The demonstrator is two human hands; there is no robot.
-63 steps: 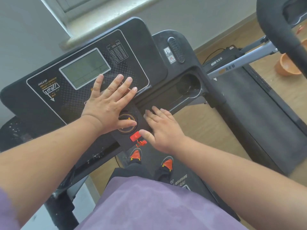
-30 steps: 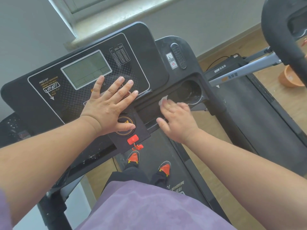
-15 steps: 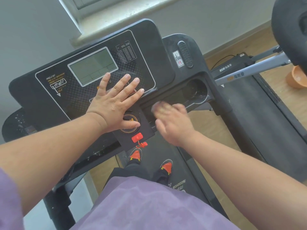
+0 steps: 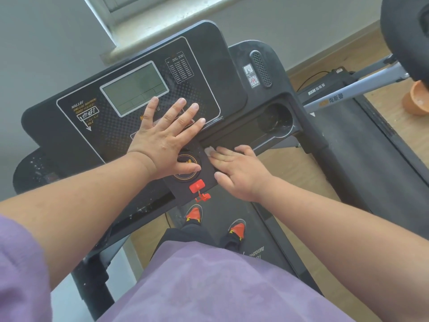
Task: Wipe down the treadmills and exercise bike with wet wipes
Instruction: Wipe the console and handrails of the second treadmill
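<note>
I stand on a black treadmill, its console (image 4: pixel 92 135) tilted before me with a grey display (image 4: pixel 134 89). My left hand (image 4: pixel 167 140) lies flat on the console below the display, fingers spread, thumb over the round orange-ringed dial. My right hand (image 4: pixel 239 170) presses a white wet wipe (image 4: pixel 210 151) flat against the console's right tray edge; only a corner of the wipe shows past the fingertips. A red safety key (image 4: pixel 197 185) sits just below both hands.
A round cup holder (image 4: pixel 278 119) lies right of the tray. A second treadmill (image 4: pixel 371 147) stands to the right with a grey bar (image 4: pixel 348 89). An orange bowl (image 4: pixel 415 101) sits on the wooden floor. A black padded part (image 4: pixel 404 31) hangs at top right.
My right hand slid the wipe right toward the cup holder, then back left to the tray edge beside the dial. My left hand stayed flat on the console.
</note>
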